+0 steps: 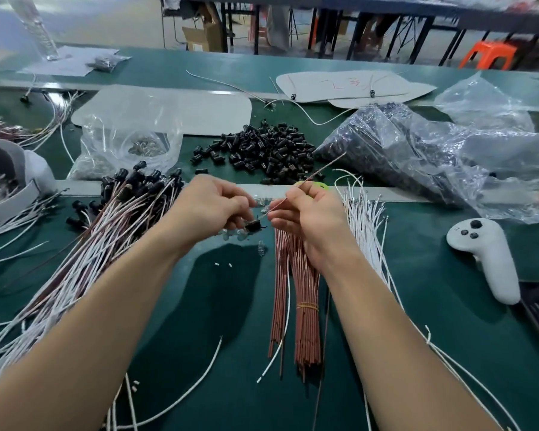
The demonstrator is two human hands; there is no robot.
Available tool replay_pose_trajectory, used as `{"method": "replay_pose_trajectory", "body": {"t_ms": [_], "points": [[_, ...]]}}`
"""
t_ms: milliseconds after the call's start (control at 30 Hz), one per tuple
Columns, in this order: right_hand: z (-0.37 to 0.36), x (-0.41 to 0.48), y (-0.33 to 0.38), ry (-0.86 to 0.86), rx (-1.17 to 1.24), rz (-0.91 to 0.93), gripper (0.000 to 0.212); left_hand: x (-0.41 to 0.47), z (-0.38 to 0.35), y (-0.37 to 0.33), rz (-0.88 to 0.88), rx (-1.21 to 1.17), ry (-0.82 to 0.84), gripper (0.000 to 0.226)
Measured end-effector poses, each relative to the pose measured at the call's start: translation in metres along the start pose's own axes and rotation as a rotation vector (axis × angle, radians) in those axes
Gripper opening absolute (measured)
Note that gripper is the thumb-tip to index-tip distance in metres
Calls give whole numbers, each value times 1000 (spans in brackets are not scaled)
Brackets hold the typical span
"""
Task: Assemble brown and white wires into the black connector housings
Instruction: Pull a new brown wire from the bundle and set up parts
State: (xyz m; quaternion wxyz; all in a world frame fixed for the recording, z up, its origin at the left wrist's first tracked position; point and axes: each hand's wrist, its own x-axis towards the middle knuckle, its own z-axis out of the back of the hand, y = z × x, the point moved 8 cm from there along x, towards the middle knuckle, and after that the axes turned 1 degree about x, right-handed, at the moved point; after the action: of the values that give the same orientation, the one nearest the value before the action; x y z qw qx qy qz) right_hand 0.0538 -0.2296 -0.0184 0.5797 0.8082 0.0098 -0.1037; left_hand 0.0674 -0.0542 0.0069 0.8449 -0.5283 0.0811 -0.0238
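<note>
- A black connector housing (253, 226) is pinched in the curled fingertips of the left hand (212, 205), just above the green table (433, 275).
- A single brown wire (311, 177) is pinched between thumb and forefinger of the right hand (307, 214), its lower end aimed at the housing; contact cannot be told.
- A brown wire bundle (305, 293) is seen under the right hand.

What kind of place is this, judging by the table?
Probably a factory assembly bench for wire harnesses: a loose pile of black connector housings, a banded bundle of brown wires, and wired housings heaped at the left.

Housing pile (262, 150) behind, wired housings (137, 178) left (wires trailing nearward), controller (486, 253) right
</note>
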Motion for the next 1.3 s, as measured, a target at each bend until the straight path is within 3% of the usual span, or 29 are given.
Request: {"method": "replay_pose_trajectory", "body": {"t_ms": [67,167,267,433,533,733,867,967,1033,1167,1300], "points": [[0,-1,-6,3,32,-3,18,13,8,-6,-33,165,-84,14],[2,-1,-8,11,20,30,15,37,9,-21,-99,391,-204,26],[2,-1,-9,22,-32,55,16,66,-14,-26,-101,510,-144,36],[4,-3,-9,30,-25,61,15,92,-30,-32,-137,649,-180,29],[3,-3,-9,40,-29,65,15,102,-36,-29,-121,736,-91,29],[3,-6,-9,41,-35,62,16,104,-23,-27,-136,590,-114,9],[4,-7,-7,26,-35,67,16,73,1,-23,-103,257,-229,10],[2,-9,-5,15,-57,88,13,35,-6,-12,-53,-60,-62,2],[2,-11,-4,1,-69,111,13,12,-8,-4,-59,-149,-14,14],[1,-16,0,-42,-78,172,16,-19,1,20,-67,-80,-92,28],[-2,-21,3,-61,-68,233,20,-37,4,40,-84,31,-174,26]]}}
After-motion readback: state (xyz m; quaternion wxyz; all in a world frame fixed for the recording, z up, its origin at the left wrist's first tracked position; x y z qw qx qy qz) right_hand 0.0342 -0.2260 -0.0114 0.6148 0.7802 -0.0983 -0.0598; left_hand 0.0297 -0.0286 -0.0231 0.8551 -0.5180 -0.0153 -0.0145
